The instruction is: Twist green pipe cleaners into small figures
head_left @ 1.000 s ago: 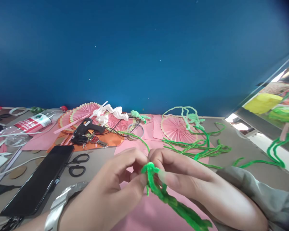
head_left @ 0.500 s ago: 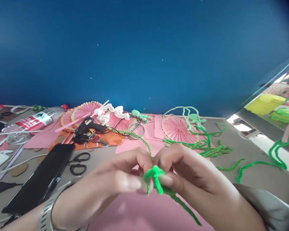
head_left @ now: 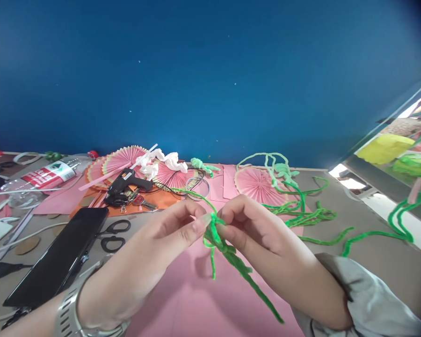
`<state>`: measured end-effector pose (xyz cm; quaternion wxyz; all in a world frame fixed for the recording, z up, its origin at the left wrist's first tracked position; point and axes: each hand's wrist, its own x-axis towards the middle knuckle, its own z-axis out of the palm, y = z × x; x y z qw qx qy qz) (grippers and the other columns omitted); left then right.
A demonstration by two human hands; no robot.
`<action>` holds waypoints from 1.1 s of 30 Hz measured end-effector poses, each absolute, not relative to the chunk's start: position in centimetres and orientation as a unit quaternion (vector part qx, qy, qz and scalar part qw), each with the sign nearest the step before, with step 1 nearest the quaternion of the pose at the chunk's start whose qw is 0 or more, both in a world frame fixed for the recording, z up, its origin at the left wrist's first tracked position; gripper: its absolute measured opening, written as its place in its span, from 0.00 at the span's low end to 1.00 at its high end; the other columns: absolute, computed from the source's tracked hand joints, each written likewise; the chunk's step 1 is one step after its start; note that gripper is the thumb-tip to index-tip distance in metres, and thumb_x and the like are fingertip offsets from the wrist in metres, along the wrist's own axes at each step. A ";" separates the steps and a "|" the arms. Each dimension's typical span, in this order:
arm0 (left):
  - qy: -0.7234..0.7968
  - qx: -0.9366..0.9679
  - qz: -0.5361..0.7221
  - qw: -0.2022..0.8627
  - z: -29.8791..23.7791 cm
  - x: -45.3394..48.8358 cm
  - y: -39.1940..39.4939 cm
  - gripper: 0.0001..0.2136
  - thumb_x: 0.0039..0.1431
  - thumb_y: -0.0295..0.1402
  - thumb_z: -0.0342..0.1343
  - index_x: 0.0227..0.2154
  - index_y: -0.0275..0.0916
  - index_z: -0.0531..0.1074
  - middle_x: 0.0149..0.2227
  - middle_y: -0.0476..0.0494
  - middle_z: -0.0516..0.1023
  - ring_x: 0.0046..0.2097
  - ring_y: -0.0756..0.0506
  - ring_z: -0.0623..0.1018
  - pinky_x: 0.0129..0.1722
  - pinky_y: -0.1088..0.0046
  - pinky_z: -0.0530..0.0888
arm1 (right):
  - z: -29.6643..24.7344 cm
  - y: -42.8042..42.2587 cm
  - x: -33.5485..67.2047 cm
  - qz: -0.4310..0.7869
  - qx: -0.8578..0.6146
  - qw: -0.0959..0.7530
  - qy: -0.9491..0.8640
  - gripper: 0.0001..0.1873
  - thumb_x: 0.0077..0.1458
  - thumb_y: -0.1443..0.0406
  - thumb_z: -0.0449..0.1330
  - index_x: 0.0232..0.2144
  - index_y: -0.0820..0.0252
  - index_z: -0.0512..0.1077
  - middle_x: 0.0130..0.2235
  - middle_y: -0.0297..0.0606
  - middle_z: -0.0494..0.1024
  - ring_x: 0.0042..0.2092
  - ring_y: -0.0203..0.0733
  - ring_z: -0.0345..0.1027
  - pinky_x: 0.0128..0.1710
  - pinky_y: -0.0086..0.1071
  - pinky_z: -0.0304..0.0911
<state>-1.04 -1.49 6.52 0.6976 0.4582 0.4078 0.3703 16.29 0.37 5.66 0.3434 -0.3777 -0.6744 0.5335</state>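
Between my two hands is a bunch of bright green pipe cleaners [head_left: 228,250], knotted at the top with loose ends hanging down to the right. My left hand [head_left: 173,238] pinches its top between thumb and fingers. Close beside it, my right hand [head_left: 257,234] is closed on the same knot from the other side, thumb and forefinger pressed together. One thin green stem curves away behind my fingertips toward the back left. Beneath the hands lies pink paper [head_left: 185,299].
A black phone [head_left: 56,257], scissors [head_left: 114,234], a glue gun [head_left: 128,185] and a plastic bottle [head_left: 44,180] lie to the left. Pink paper fans [head_left: 259,185] and loose green pipe cleaners [head_left: 312,217] sit toward the back right. A blue panel [head_left: 210,79] stands behind.
Both hands have moved up and away from me with the green bunch. It has turned so that more of its hanging ends show.
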 end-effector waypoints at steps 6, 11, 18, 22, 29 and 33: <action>0.448 0.482 0.377 0.652 6.0 -1.0 -1.8 0.10 0.60 0.41 0.43 0.36 0.45 0.66 0.33 0.52 0.66 0.35 0.51 0.68 0.44 0.69 0.63 | 5.6 0.7 15.9 0.568 -0.364 0.363 -0.643 0.07 0.57 0.62 0.52 0.29 0.58 0.59 0.25 0.27 0.61 0.25 0.28 0.56 0.22 0.22 0.55; 0.432 0.503 0.354 0.660 6.1 -1.2 -1.6 0.07 0.60 0.39 0.46 0.36 0.46 0.66 0.34 0.51 0.66 0.37 0.51 0.66 0.40 0.74 0.65 | 5.1 1.1 15.8 0.612 -0.332 0.372 -0.613 0.07 0.56 0.62 0.54 0.31 0.58 0.59 0.28 0.30 0.62 0.28 0.31 0.58 0.26 0.26 0.58; 0.316 0.472 0.336 0.751 5.7 -1.3 -0.7 0.07 0.59 0.36 0.48 0.32 0.39 0.67 0.30 0.50 0.64 0.33 0.53 0.68 0.34 0.75 0.67 | 5.1 1.5 16.1 0.680 -0.265 0.334 -0.597 0.06 0.57 0.64 0.53 0.30 0.59 0.59 0.28 0.31 0.64 0.29 0.32 0.61 0.27 0.27 0.61; 0.331 0.484 0.322 0.743 5.8 -1.4 -0.7 0.06 0.58 0.35 0.49 0.34 0.38 0.66 0.32 0.49 0.66 0.31 0.52 0.70 0.36 0.71 0.67 | 5.2 1.7 16.3 0.678 -0.277 0.311 -0.605 0.08 0.56 0.63 0.55 0.29 0.60 0.60 0.27 0.31 0.63 0.29 0.31 0.60 0.27 0.26 0.59; 0.377 0.555 0.387 0.632 6.2 -1.2 -0.8 0.06 0.59 0.33 0.48 0.27 0.39 0.63 0.29 0.52 0.66 0.33 0.52 0.70 0.32 0.78 0.67 | 5.2 1.6 16.2 0.698 -0.272 0.306 -0.588 0.09 0.58 0.62 0.52 0.28 0.59 0.57 0.27 0.31 0.61 0.29 0.31 0.58 0.26 0.26 0.56; 0.434 0.613 0.396 0.528 6.2 -1.1 -0.8 0.04 0.58 0.33 0.49 0.30 0.41 0.65 0.30 0.52 0.68 0.34 0.53 0.70 0.32 0.80 0.67 | 5.4 1.5 16.3 0.713 -0.264 0.319 -0.566 0.09 0.58 0.62 0.51 0.28 0.59 0.58 0.27 0.30 0.59 0.28 0.31 0.57 0.27 0.27 0.57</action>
